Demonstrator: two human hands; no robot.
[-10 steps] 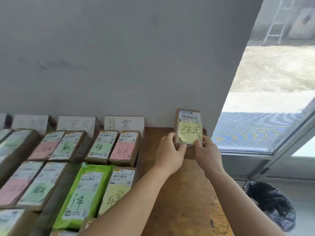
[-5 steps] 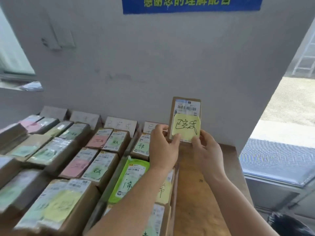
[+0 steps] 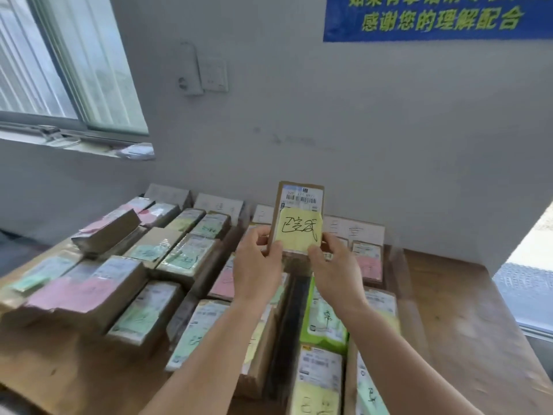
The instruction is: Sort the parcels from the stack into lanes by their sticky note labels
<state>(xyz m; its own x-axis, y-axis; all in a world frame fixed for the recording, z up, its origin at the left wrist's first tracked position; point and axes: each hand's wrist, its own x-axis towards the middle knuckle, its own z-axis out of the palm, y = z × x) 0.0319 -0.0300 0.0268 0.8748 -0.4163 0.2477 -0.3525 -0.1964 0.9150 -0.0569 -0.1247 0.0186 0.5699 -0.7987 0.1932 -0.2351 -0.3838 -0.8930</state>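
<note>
2 hands: left hand and right hand each pinch a bottom corner of the parcel, thumbs on its face.
Parcel pos: upright, in the air above the sorted rows, facing the camera.
Change: 1 s ago it stood on the bare right end of the table by the wall — now lifted and carried left over the lanes; likely being matched to a lane.
Sticky note: yellow, handwritten, approx. 已完成.
Shipping label: barcode, digits too blurred.
Lane cards: mostly illegible.
Blue banner: 感谢您的理解配合.
</note>
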